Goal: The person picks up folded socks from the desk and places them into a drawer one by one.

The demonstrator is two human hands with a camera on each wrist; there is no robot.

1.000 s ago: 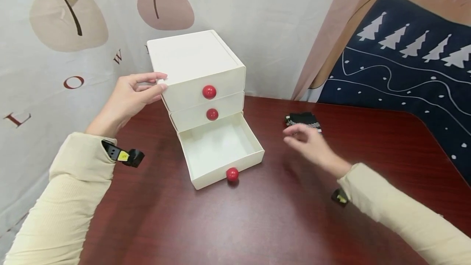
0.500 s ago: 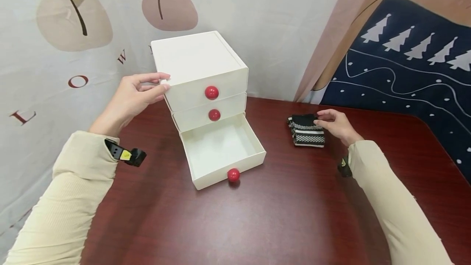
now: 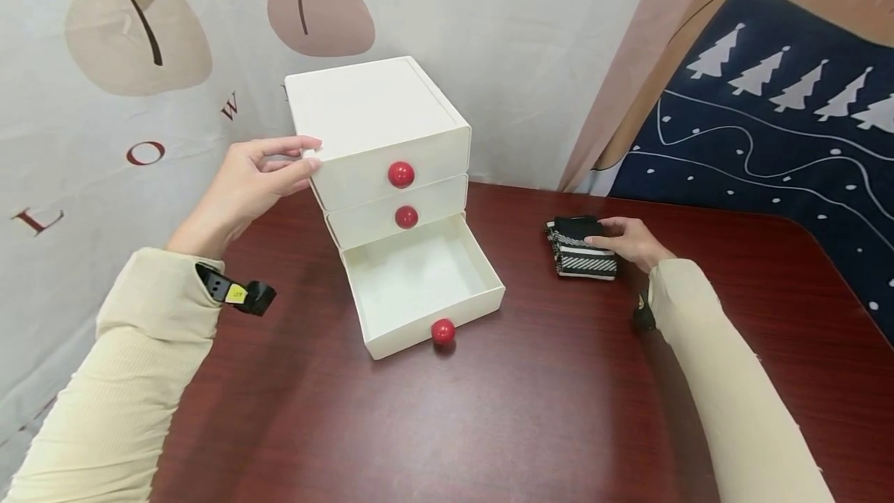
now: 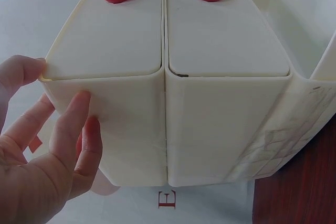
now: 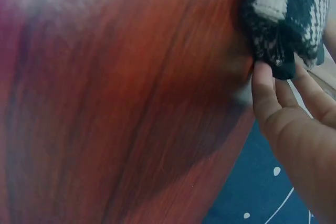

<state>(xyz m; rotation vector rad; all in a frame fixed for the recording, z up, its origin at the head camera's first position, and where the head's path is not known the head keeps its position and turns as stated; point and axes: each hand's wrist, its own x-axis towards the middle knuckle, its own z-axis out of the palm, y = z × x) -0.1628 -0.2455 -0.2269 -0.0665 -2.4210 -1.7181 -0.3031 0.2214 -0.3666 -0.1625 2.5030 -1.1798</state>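
Observation:
A white three-drawer unit (image 3: 377, 111) with red ball knobs stands on the dark red table (image 3: 531, 410). Its bottom drawer (image 3: 419, 274) is pulled out and holds nothing. My left hand (image 3: 296, 157) grips the unit's top left front corner; the left wrist view shows the thumb on the front edge and the fingers (image 4: 79, 124) against the side wall (image 4: 210, 103). A folded black-and-white striped sock bundle (image 3: 576, 254) lies right of the drawer. My right hand (image 3: 608, 243) holds its right edge, thumb on top, fingertips (image 5: 262, 85) at the bundle's edge (image 5: 283, 19).
A light cloth with flower prints and letters (image 3: 140, 60) hangs behind the unit. A navy fabric with white trees (image 3: 768, 123) lies at the back right, past the table's edge. Bare tabletop stretches in front of the open drawer.
My right hand moved right and back to the sock bundle and closed on its right edge. The left hand and the drawer unit have stayed in place.

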